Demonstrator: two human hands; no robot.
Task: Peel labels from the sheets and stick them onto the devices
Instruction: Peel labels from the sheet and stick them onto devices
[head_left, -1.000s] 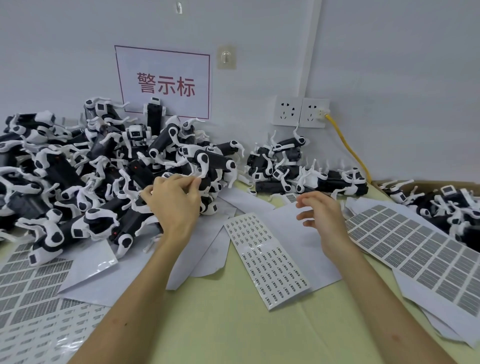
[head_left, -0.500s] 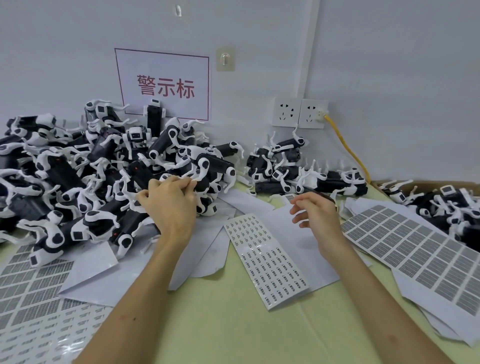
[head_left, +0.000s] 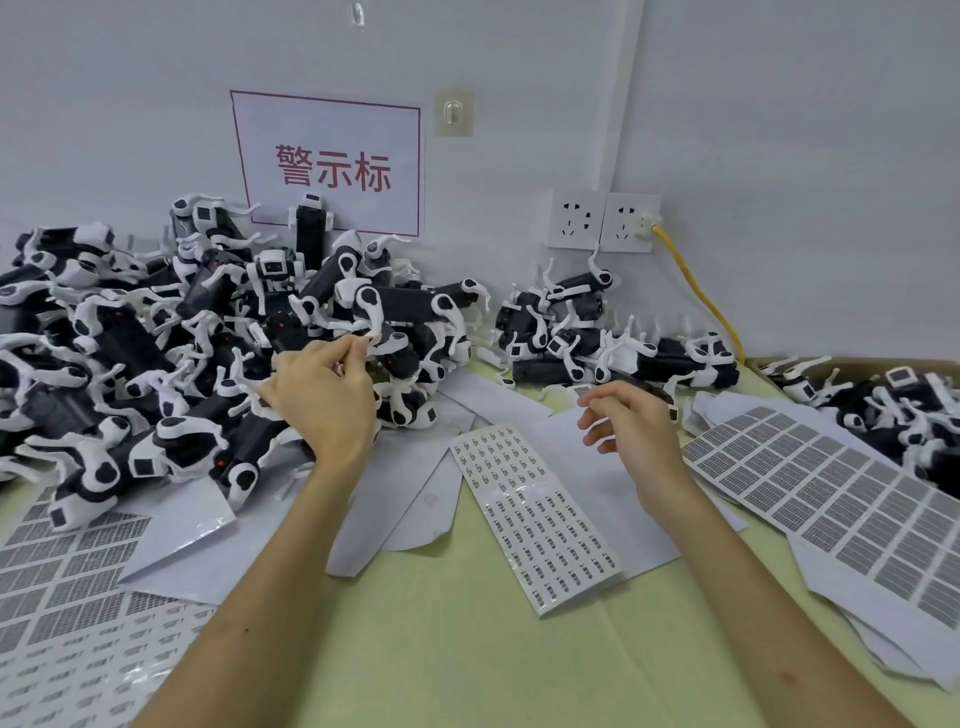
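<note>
1. Left hand (head_left: 322, 400), at centre left of the frame, reaches into the big pile of devices (head_left: 130, 353). Its thumb and fingertips pinch the white leg (head_left: 375, 332) of a black-and-white device at the pile's near edge.
2. Right hand (head_left: 631, 426) hovers right of centre over blank white backing paper (head_left: 582, 483), fingers loosely curled. A small grey label (head_left: 583, 390) shows just beyond its index fingertip; I cannot tell whether the finger carries it or it lies on the table.
3. I see a narrow label sheet (head_left: 535, 514) of small barcodes lying between my two forearms, on the yellow-green table (head_left: 467, 649).
4. A larger sheet of grey labels (head_left: 831, 499) lies at the right; more label sheets (head_left: 67, 597) fill the lower left corner.
5. A smaller heap of devices (head_left: 597, 338) sits against the wall beyond the right hand, and others (head_left: 883, 410) lie at the right edge.
6. On the wall I see a sign with red characters (head_left: 332, 166) and two sockets (head_left: 602, 223), one with a yellow cable (head_left: 696, 291).
</note>
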